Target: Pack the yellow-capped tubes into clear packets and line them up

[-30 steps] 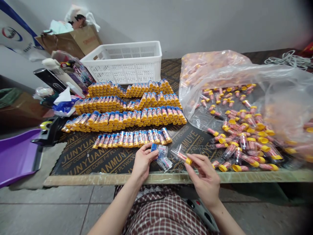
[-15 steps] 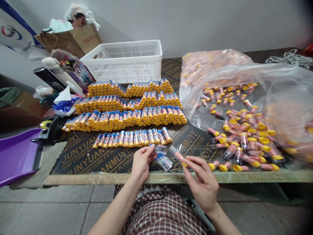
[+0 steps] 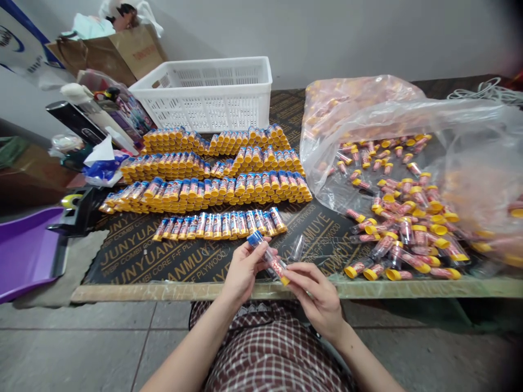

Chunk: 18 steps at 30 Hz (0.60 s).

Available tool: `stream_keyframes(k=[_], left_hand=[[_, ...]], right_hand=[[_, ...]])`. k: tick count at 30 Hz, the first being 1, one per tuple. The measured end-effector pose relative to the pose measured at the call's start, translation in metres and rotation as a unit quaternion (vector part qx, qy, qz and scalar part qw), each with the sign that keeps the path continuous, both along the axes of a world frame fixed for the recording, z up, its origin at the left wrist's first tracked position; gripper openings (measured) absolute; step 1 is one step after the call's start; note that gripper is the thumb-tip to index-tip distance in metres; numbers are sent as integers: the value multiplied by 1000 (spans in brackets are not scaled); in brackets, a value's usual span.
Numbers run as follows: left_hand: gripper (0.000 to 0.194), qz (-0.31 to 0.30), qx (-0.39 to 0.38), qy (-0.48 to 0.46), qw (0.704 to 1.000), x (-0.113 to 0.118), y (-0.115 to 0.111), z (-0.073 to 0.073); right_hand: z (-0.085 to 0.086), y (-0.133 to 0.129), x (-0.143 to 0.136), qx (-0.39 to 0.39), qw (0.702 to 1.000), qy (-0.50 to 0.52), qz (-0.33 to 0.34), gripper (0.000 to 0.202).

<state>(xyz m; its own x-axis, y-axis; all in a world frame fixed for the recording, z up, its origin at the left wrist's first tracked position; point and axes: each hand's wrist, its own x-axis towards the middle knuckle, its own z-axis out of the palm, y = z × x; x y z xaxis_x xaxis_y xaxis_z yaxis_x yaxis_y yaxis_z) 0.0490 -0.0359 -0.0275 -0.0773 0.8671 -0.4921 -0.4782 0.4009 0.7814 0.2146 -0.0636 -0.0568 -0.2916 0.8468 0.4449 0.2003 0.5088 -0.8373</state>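
Observation:
Between my hands is a clear tube (image 3: 277,265) with red-and-white contents, a yellow end toward my right hand and a blue end at upper left. My left hand (image 3: 244,268) pinches it near the blue end. The fingers of my right hand (image 3: 316,291) close on the yellow end. An empty-looking clear tube (image 3: 298,247) lies on the table just beyond my hands. Past them is a row of labelled blue-and-yellow tubes (image 3: 220,225), with stacked rows of similar tubes (image 3: 245,186) behind. Loose yellow-capped tubes (image 3: 420,234) lie heaped on the right.
A white basket (image 3: 204,103) stands behind the stacks. Clear plastic bags (image 3: 359,100) cover the back right. At far left are a purple dustpan (image 3: 32,250), a tissue pack, bottles and a paper bag (image 3: 134,54). The table's front edge (image 3: 163,292) runs before me.
My right hand has moved left, bringing its tube to my left hand. The small clear packet with blue parts near my left hand no longer shows separately; a blue end now tops the tube.

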Motion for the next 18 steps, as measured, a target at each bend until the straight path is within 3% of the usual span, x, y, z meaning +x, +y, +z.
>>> stream_keyframes(k=[4, 7, 10, 12, 16, 18], left_hand=[[41, -13, -23, -9, 1000, -1, -2, 1], [40, -41, -19, -1, 999, 3, -6, -2], [38, -107, -27, 6, 994, 8, -14, -5], [37, -145, -40, 13, 988, 10, -18, -7], [34, -183, -39, 6, 982, 11, -22, -8], [32, -176, -26, -14, 984, 10, -20, -7]], right_hand=[[-5, 1, -1, 27, 999, -13, 32, 49], [-7, 3, -3, 58, 997, -40, -13, 60], [-4, 11, -2, 62, 994, -56, -67, 73], [1, 19, 1, 29, 997, -61, -32, 82], [8, 29, 7, -30, 988, -90, 120, 85], [8, 30, 8, -26, 986, -93, 137, 84]])
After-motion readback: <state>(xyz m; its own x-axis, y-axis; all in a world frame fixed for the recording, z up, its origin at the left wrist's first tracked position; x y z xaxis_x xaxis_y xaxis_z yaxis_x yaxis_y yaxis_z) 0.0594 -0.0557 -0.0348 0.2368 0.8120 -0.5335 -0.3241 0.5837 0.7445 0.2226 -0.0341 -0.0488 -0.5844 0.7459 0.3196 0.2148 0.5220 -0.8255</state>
